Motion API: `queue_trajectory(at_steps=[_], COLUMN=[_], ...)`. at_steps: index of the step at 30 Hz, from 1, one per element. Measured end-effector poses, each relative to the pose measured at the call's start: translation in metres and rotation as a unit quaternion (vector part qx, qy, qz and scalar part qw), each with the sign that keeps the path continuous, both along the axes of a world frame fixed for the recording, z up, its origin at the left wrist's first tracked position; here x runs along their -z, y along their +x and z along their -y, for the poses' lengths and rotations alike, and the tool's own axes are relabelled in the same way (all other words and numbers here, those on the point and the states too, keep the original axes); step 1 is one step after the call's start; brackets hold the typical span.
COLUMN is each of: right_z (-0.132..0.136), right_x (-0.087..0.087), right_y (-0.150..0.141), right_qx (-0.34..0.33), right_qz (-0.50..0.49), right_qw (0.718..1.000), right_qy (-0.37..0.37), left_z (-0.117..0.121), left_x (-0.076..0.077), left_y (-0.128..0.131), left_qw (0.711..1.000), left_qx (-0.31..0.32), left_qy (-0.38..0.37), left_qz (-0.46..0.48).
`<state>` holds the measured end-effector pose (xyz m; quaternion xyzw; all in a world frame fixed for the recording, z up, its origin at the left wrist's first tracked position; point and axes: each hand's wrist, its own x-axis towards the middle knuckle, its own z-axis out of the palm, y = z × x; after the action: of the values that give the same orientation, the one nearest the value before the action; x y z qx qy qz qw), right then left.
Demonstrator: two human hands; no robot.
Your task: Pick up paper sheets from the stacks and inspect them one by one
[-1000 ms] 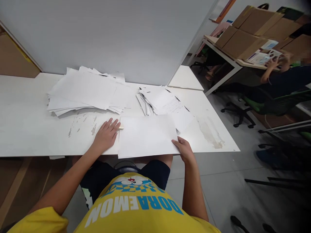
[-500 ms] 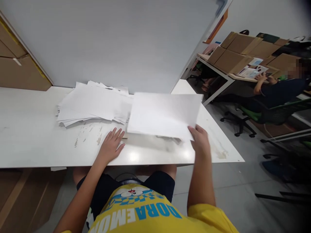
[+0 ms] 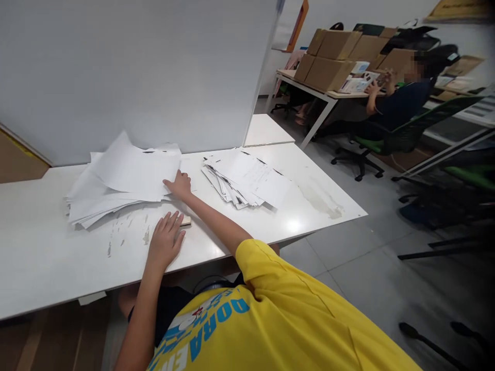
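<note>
White paper lies in two heaps on the surface (image 3: pixel 46 257). The larger heap (image 3: pixel 116 180), of blank sheets fanned loosely, sits at the tips of the right hand's (image 3: pixel 180 184) fingers; the smaller heap (image 3: pixel 247 178), of printed sheets with dark marks at their edges, lies just to the other side of that hand. The right hand's fingers rest on the near corner of the larger heap's top sheet, lightly bent and close together; whether they pinch the sheet I cannot tell. The left hand (image 3: pixel 165 242) lies flat on the surface, fingers (image 3: pixel 170 222) slightly spread, and its fingertips touch one small pale block (image 3: pixel 186 220), which lies between the two hands.

Grey scuff marks (image 3: pixel 127 232) spot the surface beside the left fingers. One grey partition (image 3: pixel 135 67) stands upright right behind both heaps. Well beyond the right fingers, across the floor, another person (image 3: pixel 402 98) sits on a green chair (image 3: pixel 406 134) at a second table (image 3: pixel 320 93) stacked with several cardboard boxes (image 3: pixel 332 56).
</note>
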<state>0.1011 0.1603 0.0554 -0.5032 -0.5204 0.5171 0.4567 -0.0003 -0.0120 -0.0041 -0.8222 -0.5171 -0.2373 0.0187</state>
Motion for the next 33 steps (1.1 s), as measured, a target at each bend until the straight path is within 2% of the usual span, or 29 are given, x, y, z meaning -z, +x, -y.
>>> queue_trajectory(at_steps=[2,4,6,8,11,14,16,20,26,29,31,33], right_z=[0.001,0.002,0.002,0.005,0.015,0.027,0.032,0.038,0.056,0.088,0.114,0.138], right_x=[0.0,0.001,0.002,0.005,0.012,0.017,0.018,0.012,-0.013,-0.03,-0.041,-0.046], right_y=[0.01,0.037,0.079,0.129,0.2,0.243,0.254,0.254,0.256,0.262,0.269,0.276], right_qx=[0.033,0.056,0.068,0.086,0.102,0.109,0.127,0.157,0.186,0.25,0.307,0.39], right_qz=[0.122,0.271,0.368,0.428,0.505,0.546,0.558,0.558,0.545,0.468,0.372,0.26], right_qw=[0.991,0.958,0.921,0.892,0.852,0.828,0.819,0.814,0.816,0.835,0.849,0.85], right_qy=[0.034,0.079,0.109,0.118,0.094,0.063,0.044,0.025,0.053,0.146,0.215,0.24], left_z=[-0.001,-0.002,-0.003,-0.005,-0.008,-0.009,-0.009,-0.008,-0.007,-0.005,0.001,0.008], left_x=[0.001,0.002,0.003,0.003,0.003,0.002,0.003,0.004,0.002,-0.002,-0.006,-0.01], left_y=[-0.001,-0.002,-0.002,-0.003,-0.002,-0.001,-0.001,-0.001,-0.002,-0.004,0.001,0.017], left_qw=[1.0,1.0,1.0,0.999,0.999,0.999,0.999,0.999,0.999,0.996,0.993,0.991], left_qx=[0.001,0.003,0.007,0.012,0.017,0.019,0.019,0.012,0.013,0.017,0.042,0.074], left_qy=[0.008,0.019,0.03,0.038,0.042,0.047,0.049,0.045,0.048,0.083,0.104,0.094], left_qz=[-0.001,-0.003,-0.004,-0.003,-0.001,0.001,0.002,0.006,0.009,0.018,0.028,0.062])
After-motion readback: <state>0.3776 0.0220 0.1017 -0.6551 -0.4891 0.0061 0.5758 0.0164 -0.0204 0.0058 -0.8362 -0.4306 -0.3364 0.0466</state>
